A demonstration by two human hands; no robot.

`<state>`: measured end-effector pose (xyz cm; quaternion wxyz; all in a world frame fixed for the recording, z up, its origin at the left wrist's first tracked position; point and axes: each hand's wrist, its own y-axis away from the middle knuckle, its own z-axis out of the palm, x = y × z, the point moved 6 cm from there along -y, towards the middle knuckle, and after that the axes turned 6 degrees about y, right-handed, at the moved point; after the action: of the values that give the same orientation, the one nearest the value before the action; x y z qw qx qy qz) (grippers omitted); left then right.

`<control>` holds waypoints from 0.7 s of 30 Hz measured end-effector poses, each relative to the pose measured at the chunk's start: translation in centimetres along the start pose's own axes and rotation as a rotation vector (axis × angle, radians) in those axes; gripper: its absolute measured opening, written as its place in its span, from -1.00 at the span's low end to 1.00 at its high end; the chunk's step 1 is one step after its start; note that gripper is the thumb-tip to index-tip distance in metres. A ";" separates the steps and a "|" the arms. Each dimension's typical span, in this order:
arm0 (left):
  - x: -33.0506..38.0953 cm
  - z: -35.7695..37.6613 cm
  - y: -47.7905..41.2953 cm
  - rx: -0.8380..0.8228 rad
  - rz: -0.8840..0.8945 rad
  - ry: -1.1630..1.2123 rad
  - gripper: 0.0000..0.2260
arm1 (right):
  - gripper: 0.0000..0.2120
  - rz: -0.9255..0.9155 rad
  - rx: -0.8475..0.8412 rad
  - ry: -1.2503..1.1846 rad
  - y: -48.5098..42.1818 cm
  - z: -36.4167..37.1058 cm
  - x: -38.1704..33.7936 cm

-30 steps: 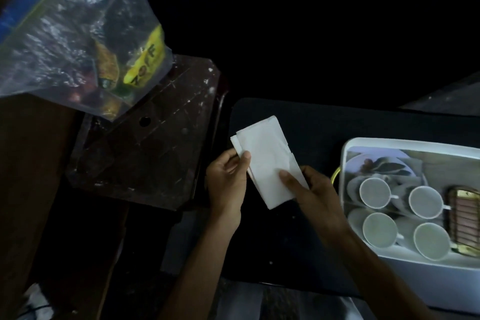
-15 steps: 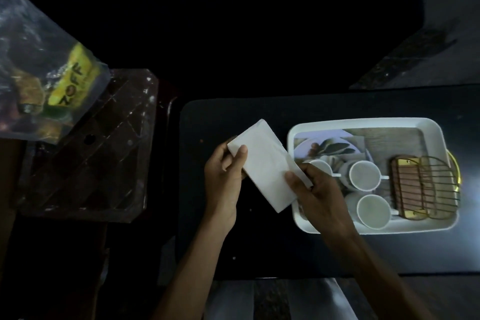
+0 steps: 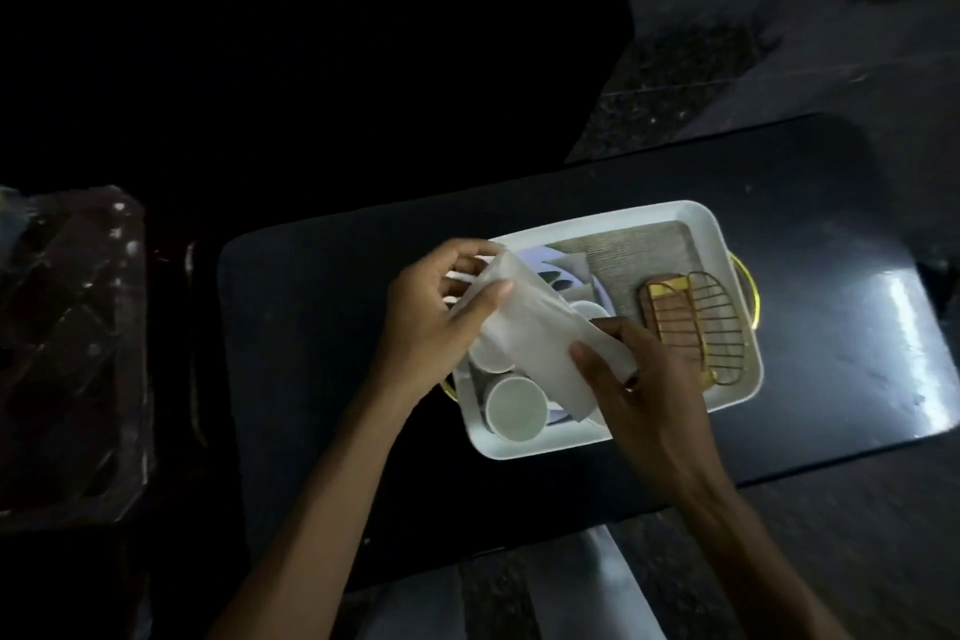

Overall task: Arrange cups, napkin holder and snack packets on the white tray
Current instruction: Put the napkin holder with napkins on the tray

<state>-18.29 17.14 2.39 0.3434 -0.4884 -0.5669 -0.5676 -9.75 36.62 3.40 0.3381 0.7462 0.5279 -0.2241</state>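
Head view shows my left hand (image 3: 434, 322) and right hand (image 3: 644, 385) both pinching a folded white napkin (image 3: 524, 343) over the white tray (image 3: 545, 444), which holds cups (image 3: 515, 408) and the wire napkin holder (image 3: 696, 322) on the dark tabletop (image 3: 311, 353).

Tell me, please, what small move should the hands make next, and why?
Probably carry the napkins rightward to the gold wire napkin holder and slip them in. The left hand and right hand both pinch the stack above the cups, while the holder at the white tray's right end holds nothing.
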 end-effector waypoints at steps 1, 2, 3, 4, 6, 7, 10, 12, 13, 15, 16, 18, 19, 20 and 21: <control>0.9 1.5 -0.7 -0.060 0.051 -0.071 -0.81 | -0.89 -0.003 0.054 0.019 0.1 -1.2 0.5; 1.8 3.0 -1.4 -0.111 0.109 -0.138 -0.84 | -0.90 -0.001 0.112 0.037 0.3 -2.3 1.1; 2.8 4.6 -2.0 -0.150 0.170 -0.196 -0.86 | -0.89 0.007 0.166 0.056 0.5 -3.5 1.7; 3.6 6.3 -2.6 -0.180 0.225 -0.245 -0.87 | -0.88 0.019 0.212 0.077 0.6 -4.6 2.4; 5.1 9.5 -3.4 -0.219 0.318 -0.316 -0.88 | -0.85 0.049 0.295 0.127 0.9 -6.7 3.8; 5.5 11.2 -3.6 -0.236 0.351 -0.341 -0.88 | -0.84 0.055 0.336 0.154 1.0 -7.6 4.4; 6.2 15.6 -4.4 -0.259 0.400 -0.394 -0.87 | -0.81 0.045 0.434 0.199 1.4 -9.5 6.0; 6.0 17.9 -4.7 -0.259 0.416 -0.436 -0.87 | -0.80 0.051 0.447 0.232 1.4 -9.9 7.2; 5.8 18.8 -4.9 -0.257 0.420 -0.469 -0.87 | -0.79 0.065 0.436 0.249 1.3 -9.9 7.9; 5.0 20.1 -5.2 -0.260 0.409 -0.540 -0.88 | -0.78 0.103 0.395 0.273 1.0 -9.5 9.4; 4.5 20.5 -5.3 -0.267 0.399 -0.566 -0.88 | -0.77 0.116 0.373 0.279 0.9 -9.2 10.0; 3.5 21.2 -5.4 -0.277 0.386 -0.602 -0.89 | -0.77 0.126 0.336 0.286 0.8 -8.6 11.0; 3.1 21.4 -5.4 -0.279 0.382 -0.615 -0.89 | -0.77 0.126 0.323 0.293 0.7 -8.3 11.4; 2.7 21.5 -5.4 -0.282 0.376 -0.627 -0.89 | -0.77 0.125 0.316 0.303 0.7 -8.1 11.7; 2.2 21.5 -5.4 -0.288 0.362 -0.640 -0.89 | -0.76 0.124 0.310 0.312 0.7 -7.9 11.9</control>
<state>-20.44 39.25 0.26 0.1717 -0.7759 -0.4646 -0.3907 -5.17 49.95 0.67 0.1468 0.8458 0.4863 -0.1630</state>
